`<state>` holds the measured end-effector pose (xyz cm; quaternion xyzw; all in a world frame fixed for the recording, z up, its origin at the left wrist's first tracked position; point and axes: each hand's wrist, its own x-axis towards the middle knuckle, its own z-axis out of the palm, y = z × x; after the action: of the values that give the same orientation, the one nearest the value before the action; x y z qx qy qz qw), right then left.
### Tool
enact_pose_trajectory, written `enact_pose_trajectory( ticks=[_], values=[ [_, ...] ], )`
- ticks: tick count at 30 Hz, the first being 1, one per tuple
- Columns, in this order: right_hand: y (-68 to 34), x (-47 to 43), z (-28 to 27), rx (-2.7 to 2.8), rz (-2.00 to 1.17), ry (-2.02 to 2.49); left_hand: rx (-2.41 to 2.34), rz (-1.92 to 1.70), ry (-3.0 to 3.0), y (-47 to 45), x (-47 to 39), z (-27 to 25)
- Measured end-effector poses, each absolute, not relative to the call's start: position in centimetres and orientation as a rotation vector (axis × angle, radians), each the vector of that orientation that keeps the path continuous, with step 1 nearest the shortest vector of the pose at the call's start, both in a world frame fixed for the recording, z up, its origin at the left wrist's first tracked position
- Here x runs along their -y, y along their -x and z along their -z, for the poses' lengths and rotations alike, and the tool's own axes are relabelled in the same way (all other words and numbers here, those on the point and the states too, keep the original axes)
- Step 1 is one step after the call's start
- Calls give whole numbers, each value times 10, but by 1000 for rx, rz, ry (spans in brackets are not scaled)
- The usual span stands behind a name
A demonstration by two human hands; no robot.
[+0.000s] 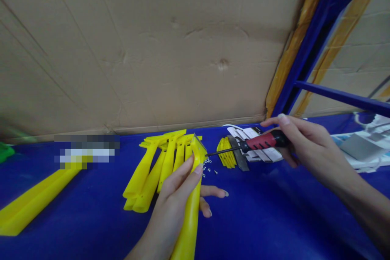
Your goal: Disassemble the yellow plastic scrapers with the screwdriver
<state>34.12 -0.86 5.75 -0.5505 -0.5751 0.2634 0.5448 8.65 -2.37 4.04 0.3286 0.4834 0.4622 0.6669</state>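
Note:
In my left hand (176,191) is a yellow plastic scraper (191,215), its head tilted up and its handle running toward me. Thumb and index finger pinch it below the head, while other fingers stick out to the right. My right hand (301,142) grips the back end of a red and black screwdriver (265,141). The shaft points left and its tip meets the side of the scraper head; whether it sits in a screw cannot be made out. Several small screws (209,170) lie on the blue table (258,211) just beyond my left fingers.
Several yellow handles (149,174) are piled left of my left hand. Small yellow pieces (226,152) and dark flat blades (238,154) lie behind the screwdriver. Another yellow-handled tool (42,197) rests far left. Cardboard (152,48) backs the table; a blue metal frame (317,48) stands right.

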Motion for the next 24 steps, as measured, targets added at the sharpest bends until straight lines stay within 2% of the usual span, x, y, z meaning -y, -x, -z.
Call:
enact_pose_trajectory(
  ticks=[4,8,12,16,20,24],
  values=[
    [-341,10,-58,1352,-628,1145,-1104,-1037,-740,-86,23,-37],
    [-341,11,-58,1337,-627,1239,-1085,-993,-743,-83,23,-38],
    [-340,12,-57,1326,-678,1100,-1038,-951,-768,-78,23,-44],
    [-339,11,-57,1352,-595,1239,-1015,-931,-777,-75,22,-46],
    [-338,10,-56,1282,-676,1072,-995,-938,-772,-73,22,-43],
    [-339,9,-55,1293,-609,1230,-1018,-926,-749,-74,22,-41]
  ],
)
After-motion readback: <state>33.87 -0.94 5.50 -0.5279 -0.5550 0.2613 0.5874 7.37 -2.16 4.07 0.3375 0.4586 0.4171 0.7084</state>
